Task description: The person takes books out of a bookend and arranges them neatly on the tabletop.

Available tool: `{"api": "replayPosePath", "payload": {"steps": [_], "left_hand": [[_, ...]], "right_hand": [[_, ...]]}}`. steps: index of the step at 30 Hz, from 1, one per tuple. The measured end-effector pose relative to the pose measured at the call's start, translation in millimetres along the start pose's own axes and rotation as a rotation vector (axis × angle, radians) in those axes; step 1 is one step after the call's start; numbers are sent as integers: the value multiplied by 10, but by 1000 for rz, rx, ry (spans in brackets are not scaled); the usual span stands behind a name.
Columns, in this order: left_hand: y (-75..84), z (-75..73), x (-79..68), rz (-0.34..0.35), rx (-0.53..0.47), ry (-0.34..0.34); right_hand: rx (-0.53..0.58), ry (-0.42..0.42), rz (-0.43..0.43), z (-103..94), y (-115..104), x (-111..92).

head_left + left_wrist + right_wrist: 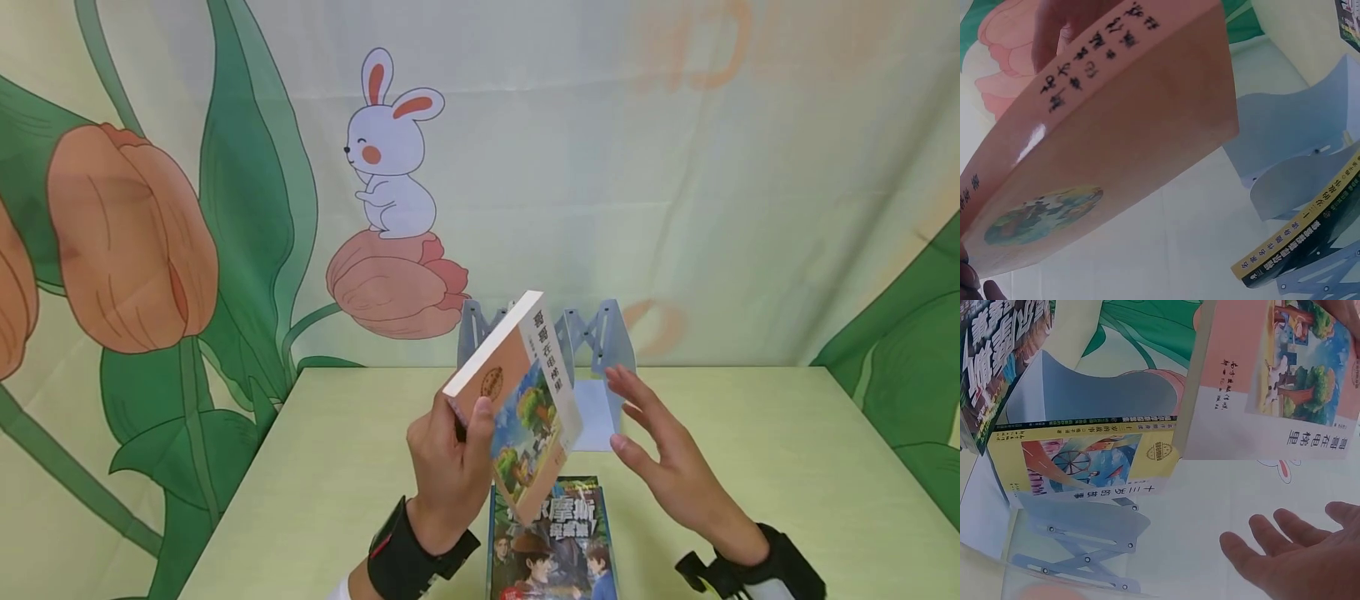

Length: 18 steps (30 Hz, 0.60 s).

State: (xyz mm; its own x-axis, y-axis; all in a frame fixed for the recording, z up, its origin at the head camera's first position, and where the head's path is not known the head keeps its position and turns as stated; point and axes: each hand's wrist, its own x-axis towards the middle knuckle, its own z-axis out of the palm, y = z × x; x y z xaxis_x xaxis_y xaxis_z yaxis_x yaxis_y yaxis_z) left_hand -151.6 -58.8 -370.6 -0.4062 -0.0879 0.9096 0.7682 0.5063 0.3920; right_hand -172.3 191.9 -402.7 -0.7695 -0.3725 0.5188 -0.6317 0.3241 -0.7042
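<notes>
A blue-grey folding book rack (606, 342) stands at the far side of a pale desk (322, 475), before a backdrop (540, 183) printed with a rabbit and tulips. In front of the rack, and partly hiding it, a peach-covered book (528, 429) is held tilted in the air, closed. The left hand (450, 471) grips it by its spine side, thumb on the front cover, fingers wrapped behind. The right hand (675, 471), in front of the rack and toward its right end, has its fingers loosely spread, well open, and holds nothing; it is apart from the book. The wrist views show 2 books inside the rack, a yellow book (1072, 465) touching a dark book (1129, 419). Nearer the viewer than the rack, a dark comic-style book (555, 546) lies flat on the desk. The step in hand appears to be shelving the peach book. To do it well, the right hand could steady the page-edge side while the left turns the book upright, its spine matching the 2 in the rack. Lowering it straight, clear of the rack's end panels, and letting go only once it stands should keep its neighbours from tipping.
</notes>
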Motion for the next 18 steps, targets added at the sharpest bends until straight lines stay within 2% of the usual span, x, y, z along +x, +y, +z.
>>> {"api": "replayPosePath", "payload": {"steps": [7, 11, 18], "left_hand": [[16, 8, -49, -15, -17, -33], [18, 21, -70, -58, -36, -56], [54, 36, -112, -153, -78, -100]], "right_hand": [[-14, -57, -32, 12, -1, 53], [4, -72, -32, 3, 19, 90], [145, -160, -74, -9, 94, 120]]}}
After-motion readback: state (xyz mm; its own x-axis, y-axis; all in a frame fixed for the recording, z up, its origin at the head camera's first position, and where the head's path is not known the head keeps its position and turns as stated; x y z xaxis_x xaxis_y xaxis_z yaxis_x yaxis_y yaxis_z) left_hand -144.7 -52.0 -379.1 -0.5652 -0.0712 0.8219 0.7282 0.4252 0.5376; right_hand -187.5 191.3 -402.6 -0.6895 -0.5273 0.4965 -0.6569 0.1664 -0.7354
